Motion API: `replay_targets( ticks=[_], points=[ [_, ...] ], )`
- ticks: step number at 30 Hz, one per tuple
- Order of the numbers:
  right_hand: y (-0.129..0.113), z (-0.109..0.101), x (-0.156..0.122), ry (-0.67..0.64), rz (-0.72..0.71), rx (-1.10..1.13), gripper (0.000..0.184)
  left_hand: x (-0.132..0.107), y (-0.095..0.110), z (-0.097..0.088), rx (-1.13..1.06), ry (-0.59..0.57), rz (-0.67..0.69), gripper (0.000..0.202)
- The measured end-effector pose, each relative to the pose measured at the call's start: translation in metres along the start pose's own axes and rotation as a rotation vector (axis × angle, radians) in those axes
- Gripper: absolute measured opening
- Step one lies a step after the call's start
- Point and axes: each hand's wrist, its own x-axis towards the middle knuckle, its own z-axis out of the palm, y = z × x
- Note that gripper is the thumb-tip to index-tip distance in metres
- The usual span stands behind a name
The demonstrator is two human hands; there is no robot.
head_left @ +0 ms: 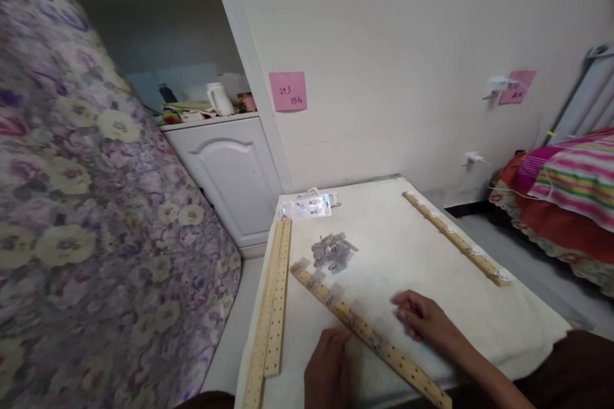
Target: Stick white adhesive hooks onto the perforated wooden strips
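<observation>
A pale wooden strip (407,364) with rows of holes lies slantwise in front of me, several small clear tabs with metal hooks along its upper part. My left hand (329,364) is closed at its near edge, fingertips against the wood. To the right of the strip, my right hand (425,319) hovers over the cloth, apart from the wood. Its fingers are curled together and slightly blurred; whatever may be in them is hidden. Beyond the strip's far end sits a pile of clear hook pieces (333,252).
Two more perforated strips (277,307) lie along the left side of the white-covered table (378,223). Another strip (453,236) with white pieces attached runs along the right. Clear packaging (307,206) rests at the back edge. A floral curtain (96,204) hangs at left.
</observation>
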Motion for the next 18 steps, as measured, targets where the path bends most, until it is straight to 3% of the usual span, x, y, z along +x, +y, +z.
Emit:
replay_targets(
  ticks=[4, 8, 12, 15, 18],
  points=[
    [-0.006, 0.005, -0.002, 0.033, -0.021, -0.065, 0.026, 0.006, -0.001, -0.005, -0.059, -0.024, -0.127, 0.024],
    [-0.003, 0.007, -0.019, 0.062, -0.096, -0.265, 0.016, 0.0, -0.01, -0.002, -0.098, 0.032, -0.163, 0.02],
    [0.008, 0.0, -0.033, 0.045, -0.109, -0.407, 0.021, -0.005, -0.016, 0.003, -0.131, 0.062, -0.172, 0.02],
    [0.011, -0.008, -0.025, 0.101, -0.109, -0.44, 0.021, -0.005, -0.018, 0.007, -0.159, 0.104, -0.173, 0.021],
    [0.001, -0.007, 0.001, 0.15, -0.152, -0.468, 0.017, -0.005, -0.021, 0.013, -0.172, 0.131, -0.153, 0.023]
  ],
)
